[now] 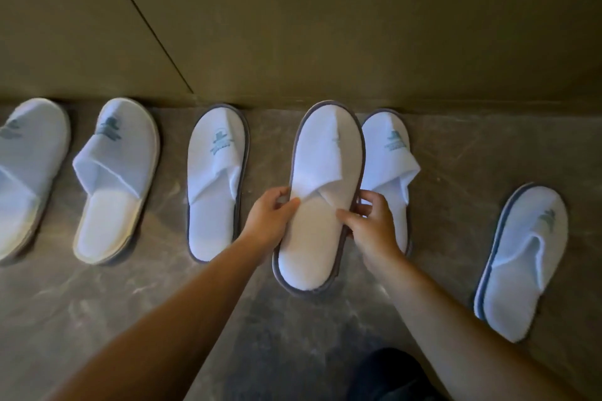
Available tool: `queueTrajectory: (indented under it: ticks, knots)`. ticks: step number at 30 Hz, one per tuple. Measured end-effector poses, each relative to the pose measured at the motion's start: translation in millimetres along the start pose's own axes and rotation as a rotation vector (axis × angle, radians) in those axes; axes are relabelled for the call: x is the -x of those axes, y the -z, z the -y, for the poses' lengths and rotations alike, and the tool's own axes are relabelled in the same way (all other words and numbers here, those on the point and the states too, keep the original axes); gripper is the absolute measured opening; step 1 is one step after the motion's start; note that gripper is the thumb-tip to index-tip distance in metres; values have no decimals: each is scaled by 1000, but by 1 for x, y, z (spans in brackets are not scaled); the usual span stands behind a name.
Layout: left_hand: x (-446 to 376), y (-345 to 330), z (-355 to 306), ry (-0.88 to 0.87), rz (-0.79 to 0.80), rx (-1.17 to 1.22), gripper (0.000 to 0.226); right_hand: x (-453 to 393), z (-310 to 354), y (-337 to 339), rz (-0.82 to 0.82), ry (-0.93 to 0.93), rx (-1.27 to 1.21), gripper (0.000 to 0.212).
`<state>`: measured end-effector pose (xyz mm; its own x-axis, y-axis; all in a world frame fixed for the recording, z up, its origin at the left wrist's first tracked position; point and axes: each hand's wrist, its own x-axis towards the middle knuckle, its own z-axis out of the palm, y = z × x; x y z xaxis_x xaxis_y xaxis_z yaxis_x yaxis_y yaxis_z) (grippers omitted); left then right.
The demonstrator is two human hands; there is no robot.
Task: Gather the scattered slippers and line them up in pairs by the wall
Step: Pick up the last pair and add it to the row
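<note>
A white slipper with grey trim [321,205] is held between both hands, raised above the floor, toe toward the wall. My left hand [270,221] grips its left edge and my right hand [374,225] its right edge. Beneath it on the right lies another grey-trimmed slipper [391,153], partly covered. A third grey-trimmed slipper [216,182] lies to the left. Two cream-soled slippers [114,179] [22,172] lie further left. A blue-trimmed slipper [524,260] lies apart at the right, tilted.
The olive wall [325,26] runs along the top, meeting the grey marbled floor [97,303] just behind the slipper toes. A dark shape [391,374], perhaps my knee or foot, is at the bottom edge.
</note>
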<state>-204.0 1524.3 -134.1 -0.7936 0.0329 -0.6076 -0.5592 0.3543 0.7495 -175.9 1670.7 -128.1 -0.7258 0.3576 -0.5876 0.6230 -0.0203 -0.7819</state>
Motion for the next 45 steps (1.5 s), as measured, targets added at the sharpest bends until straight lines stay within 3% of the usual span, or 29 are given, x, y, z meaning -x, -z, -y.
queueTrajectory:
  ticks: [11,14,18,27,45]
  knots:
    - [12,67,50,-78,-350,-493,77,-36,-16,-39,-58,48,211,47]
    - [2,77,61,13,-314,-575,88,-39,-22,-40,-64,128,392,49]
    - [-9,73,71,105,-242,-626,97,-19,-35,-40,-87,182,590,77]
    - [-10,72,83,94,-194,-766,106,18,-64,-81,-11,155,830,113]
    - [-9,74,92,-12,-205,-753,99,12,-72,-74,-140,150,813,105]
